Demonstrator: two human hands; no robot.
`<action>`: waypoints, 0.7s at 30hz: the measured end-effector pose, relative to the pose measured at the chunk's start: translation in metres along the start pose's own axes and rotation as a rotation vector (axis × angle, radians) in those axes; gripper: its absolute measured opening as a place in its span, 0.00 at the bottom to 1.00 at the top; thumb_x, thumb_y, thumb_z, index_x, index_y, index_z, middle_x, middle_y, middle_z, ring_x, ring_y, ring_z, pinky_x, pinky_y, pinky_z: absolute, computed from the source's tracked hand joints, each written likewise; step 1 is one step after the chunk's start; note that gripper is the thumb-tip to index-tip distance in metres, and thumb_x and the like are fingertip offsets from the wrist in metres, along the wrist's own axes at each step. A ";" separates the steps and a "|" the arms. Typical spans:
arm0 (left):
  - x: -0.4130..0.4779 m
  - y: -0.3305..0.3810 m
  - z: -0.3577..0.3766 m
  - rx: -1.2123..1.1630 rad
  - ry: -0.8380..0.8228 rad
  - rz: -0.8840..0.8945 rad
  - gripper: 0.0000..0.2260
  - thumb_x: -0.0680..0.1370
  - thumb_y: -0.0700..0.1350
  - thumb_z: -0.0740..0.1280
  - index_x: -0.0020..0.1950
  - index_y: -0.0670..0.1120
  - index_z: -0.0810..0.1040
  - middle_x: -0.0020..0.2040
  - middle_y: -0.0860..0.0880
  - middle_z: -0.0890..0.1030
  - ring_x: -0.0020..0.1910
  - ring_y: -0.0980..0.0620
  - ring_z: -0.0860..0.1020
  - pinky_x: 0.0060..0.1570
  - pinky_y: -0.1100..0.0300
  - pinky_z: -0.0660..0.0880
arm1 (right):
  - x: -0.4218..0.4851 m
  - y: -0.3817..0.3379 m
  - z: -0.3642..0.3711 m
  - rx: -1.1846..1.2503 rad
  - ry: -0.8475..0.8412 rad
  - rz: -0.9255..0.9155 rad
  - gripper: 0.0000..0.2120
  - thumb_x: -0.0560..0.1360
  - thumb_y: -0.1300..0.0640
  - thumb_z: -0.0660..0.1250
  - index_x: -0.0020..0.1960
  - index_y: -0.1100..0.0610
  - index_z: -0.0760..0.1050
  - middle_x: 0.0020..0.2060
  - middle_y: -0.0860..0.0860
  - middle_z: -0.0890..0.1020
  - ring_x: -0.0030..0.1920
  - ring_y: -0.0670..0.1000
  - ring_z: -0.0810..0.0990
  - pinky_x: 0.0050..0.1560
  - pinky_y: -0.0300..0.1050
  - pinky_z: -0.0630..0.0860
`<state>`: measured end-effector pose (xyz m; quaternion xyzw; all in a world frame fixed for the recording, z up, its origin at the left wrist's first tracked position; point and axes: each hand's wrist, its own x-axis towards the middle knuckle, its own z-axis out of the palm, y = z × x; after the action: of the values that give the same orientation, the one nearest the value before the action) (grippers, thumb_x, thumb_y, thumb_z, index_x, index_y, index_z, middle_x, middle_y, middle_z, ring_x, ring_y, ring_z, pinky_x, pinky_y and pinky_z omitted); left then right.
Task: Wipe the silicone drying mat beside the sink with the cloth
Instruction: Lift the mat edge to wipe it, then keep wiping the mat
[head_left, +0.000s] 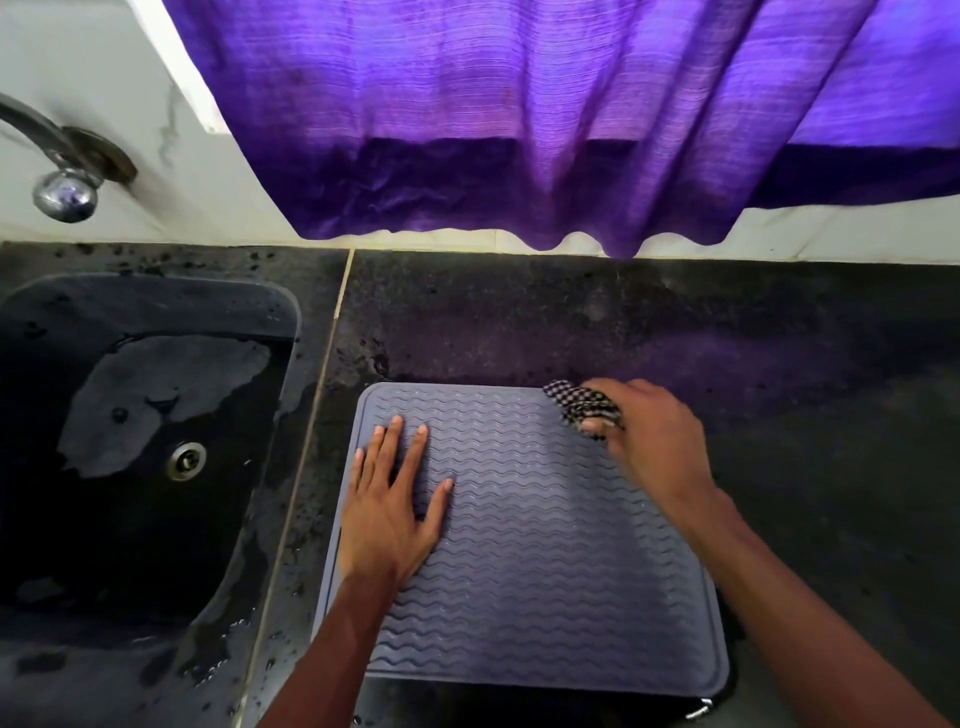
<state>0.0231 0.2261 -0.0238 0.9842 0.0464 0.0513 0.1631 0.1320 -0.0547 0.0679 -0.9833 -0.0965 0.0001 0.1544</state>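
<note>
A grey silicone drying mat (535, 561) with wavy ridges lies flat on the dark counter, just right of the sink. My left hand (395, 499) rests flat on the mat's left part, fingers straight and spread. My right hand (654, 441) is at the mat's far right corner and grips a bunched black-and-white checked cloth (579, 405), which touches the mat there. Most of the cloth is hidden inside that hand.
A dark wet sink (135, 447) with a metal drain sits to the left, and a chrome tap (62, 176) comes off the wall above it. A purple curtain (519, 130) hangs over the counter's back edge. Black stone counter (805, 415) extends right of the mat.
</note>
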 end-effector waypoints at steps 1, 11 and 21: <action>0.000 0.000 0.000 0.000 0.003 0.001 0.31 0.80 0.64 0.55 0.81 0.52 0.61 0.82 0.48 0.57 0.81 0.47 0.55 0.78 0.46 0.57 | 0.000 -0.005 0.007 -0.031 -0.008 -0.032 0.23 0.67 0.57 0.75 0.60 0.45 0.78 0.45 0.50 0.83 0.46 0.55 0.81 0.45 0.49 0.78; 0.000 0.001 -0.001 0.000 -0.005 -0.008 0.31 0.80 0.64 0.55 0.81 0.52 0.61 0.82 0.48 0.57 0.81 0.48 0.54 0.78 0.46 0.56 | -0.007 -0.003 0.044 -0.087 -0.014 0.002 0.30 0.62 0.62 0.79 0.61 0.46 0.78 0.49 0.51 0.84 0.48 0.56 0.81 0.45 0.49 0.79; 0.000 0.001 -0.001 0.008 -0.039 -0.020 0.32 0.81 0.66 0.52 0.82 0.53 0.58 0.83 0.49 0.54 0.82 0.49 0.51 0.79 0.47 0.53 | 0.012 -0.041 0.036 0.015 -0.056 -0.046 0.21 0.70 0.55 0.75 0.62 0.48 0.78 0.52 0.49 0.79 0.52 0.53 0.76 0.46 0.47 0.76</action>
<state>0.0232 0.2260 -0.0222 0.9851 0.0532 0.0302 0.1608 0.1347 -0.0033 0.0468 -0.9793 -0.1233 0.0247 0.1589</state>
